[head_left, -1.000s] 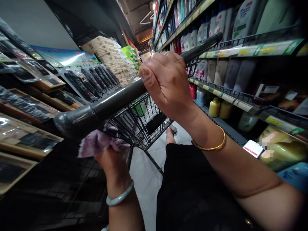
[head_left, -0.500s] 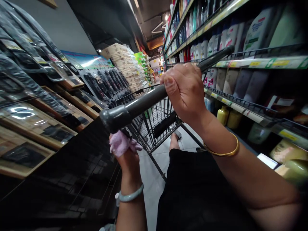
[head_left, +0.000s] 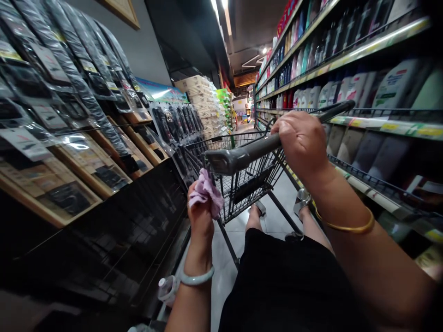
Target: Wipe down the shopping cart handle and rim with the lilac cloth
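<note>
1. 2 hands show, both the person's own. The right hand (head_left: 302,140) is wrapped tight around the grey handle bar (head_left: 252,150) of 1 wire shopping cart (head_left: 242,182), its grip closed over the bar right of the middle.
2. The left hand (head_left: 200,214) is raised below the bar's left end, its grip bunched around 1 pink-purple cloth (head_left: 206,191). The cloth sits just under the bar end; whether it touches the cart frame is hard to say from this angle.
3. 2 bangles are worn: 1 pale green bracelet (head_left: 197,278) on the left wrist and 1 gold bangle (head_left: 348,226) on the right.
4. 2 feet show on the floor (head_left: 221,276) beneath the cart, partly hidden by the black garment (head_left: 287,286) in the lower middle.
5. 1 small whitish object (head_left: 167,289) sits by the left forearm; what it is cannot be made out.
6. 2 rows of shelving line the aisle: right shelves (head_left: 380,124) with bottles, too many and too blurred to count, and left racks (head_left: 69,138) with dark packaged goods in shiny wrap.
7. The cart's wheels are out of sight, and the right arm is cut off by the lower right edge.
</note>
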`<state>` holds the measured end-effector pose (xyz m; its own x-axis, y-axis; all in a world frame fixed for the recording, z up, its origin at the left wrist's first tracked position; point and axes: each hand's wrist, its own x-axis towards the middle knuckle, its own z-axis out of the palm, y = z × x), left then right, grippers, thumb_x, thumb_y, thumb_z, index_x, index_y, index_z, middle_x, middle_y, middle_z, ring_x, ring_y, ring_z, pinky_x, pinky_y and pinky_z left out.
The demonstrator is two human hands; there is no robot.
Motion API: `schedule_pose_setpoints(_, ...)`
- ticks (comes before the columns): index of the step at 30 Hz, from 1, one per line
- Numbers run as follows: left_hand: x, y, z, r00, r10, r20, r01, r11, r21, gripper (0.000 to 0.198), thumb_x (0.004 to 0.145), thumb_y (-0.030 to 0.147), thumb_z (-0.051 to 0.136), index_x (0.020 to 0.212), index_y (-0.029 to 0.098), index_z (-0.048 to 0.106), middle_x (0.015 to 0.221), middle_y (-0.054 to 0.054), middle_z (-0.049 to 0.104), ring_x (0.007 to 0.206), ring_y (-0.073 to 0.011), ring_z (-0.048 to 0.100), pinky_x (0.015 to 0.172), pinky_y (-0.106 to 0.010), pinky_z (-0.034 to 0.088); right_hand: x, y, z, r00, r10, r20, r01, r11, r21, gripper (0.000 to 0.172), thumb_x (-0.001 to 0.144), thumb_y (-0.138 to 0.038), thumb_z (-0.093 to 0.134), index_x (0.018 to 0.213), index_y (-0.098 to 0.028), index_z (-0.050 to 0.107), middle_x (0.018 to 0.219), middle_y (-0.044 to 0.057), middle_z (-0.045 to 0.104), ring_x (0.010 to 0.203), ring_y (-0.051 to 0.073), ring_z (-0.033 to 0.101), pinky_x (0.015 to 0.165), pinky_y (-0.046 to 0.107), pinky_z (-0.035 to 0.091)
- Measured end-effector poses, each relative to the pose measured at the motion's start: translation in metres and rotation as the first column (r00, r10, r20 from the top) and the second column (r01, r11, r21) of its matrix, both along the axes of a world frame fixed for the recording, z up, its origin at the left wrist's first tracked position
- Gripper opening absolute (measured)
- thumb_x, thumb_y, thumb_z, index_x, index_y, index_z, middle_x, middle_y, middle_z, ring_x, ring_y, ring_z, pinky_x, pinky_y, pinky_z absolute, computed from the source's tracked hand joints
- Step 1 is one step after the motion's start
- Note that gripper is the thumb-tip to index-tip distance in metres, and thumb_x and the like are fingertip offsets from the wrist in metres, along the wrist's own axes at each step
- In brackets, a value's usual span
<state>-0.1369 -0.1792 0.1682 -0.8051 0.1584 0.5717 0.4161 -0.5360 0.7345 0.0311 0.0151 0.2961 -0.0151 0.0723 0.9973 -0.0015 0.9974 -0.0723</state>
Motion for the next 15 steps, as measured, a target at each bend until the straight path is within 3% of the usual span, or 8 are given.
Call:
schedule_pose_setpoints(4,0.003,0.002,-0.007,0.999,-0.023,-0.036,0.023,1.000,-0.009,0.051,0.074,0.048,0.090,0.117,0.024,0.076,0.102,-0.005,0.073,0.086,-0.0183,0.068,0.073,-0.026,0.057,0.021,-0.053,0.017,0.990,0.104,0.098,-0.106,0.994,0.018,0.061,0.113,-0.057,0.034,0.084,-0.025,0.077,0.108,0.009,0.078,0.109,0.026,0.070,0.098,0.045,0.048)
schedule_pose_setpoints(8,0.002,-0.001,-0.002,0.996,0.030,-0.089,-0.033,0.999,-0.023,0.045,0.076,0.042,0.089,0.115,0.023,0.077,0.110,-0.005,0.075,0.098,-0.0210,0.070,0.086,-0.029,0.058,0.026,-0.096,0.021,0.918,0.032,0.396,-0.079,0.991,0.104,0.069,0.112,-0.067,0.029,0.078,-0.023,0.069,0.076,0.004,0.068,0.076,0.019,0.064,0.075,0.036,0.041)
schedule_pose_setpoints(12,-0.015,0.006,0.028,0.984,0.104,-0.143,-0.106,0.994,-0.006,0.038,0.085,0.042,0.083,0.115,0.023,0.073,0.115,-0.005,0.074,0.105,-0.0192,0.068,0.096,-0.029,0.056,0.015,-0.097,0.014,0.941,-0.072,0.330,0.018,0.987,0.163,0.072,0.111,-0.070,0.024,0.076,-0.022,0.064,0.072,0.004,0.064,0.072,0.019,0.058,0.073,0.036,0.034)
schedule_pose_setpoints(15,-0.035,0.018,0.053,0.977,0.106,-0.186,-0.113,0.993,-0.026,0.035,0.084,0.044,0.082,0.107,0.020,0.071,0.108,-0.006,0.073,0.101,-0.0193,0.066,0.094,-0.029,0.056,0.010,-0.093,0.011,0.950,-0.088,0.299,0.039,0.985,0.166,0.070,0.111,-0.070,0.023,0.078,-0.023,0.063,0.074,0.004,0.065,0.074,0.019,0.057,0.075,0.036,0.034)
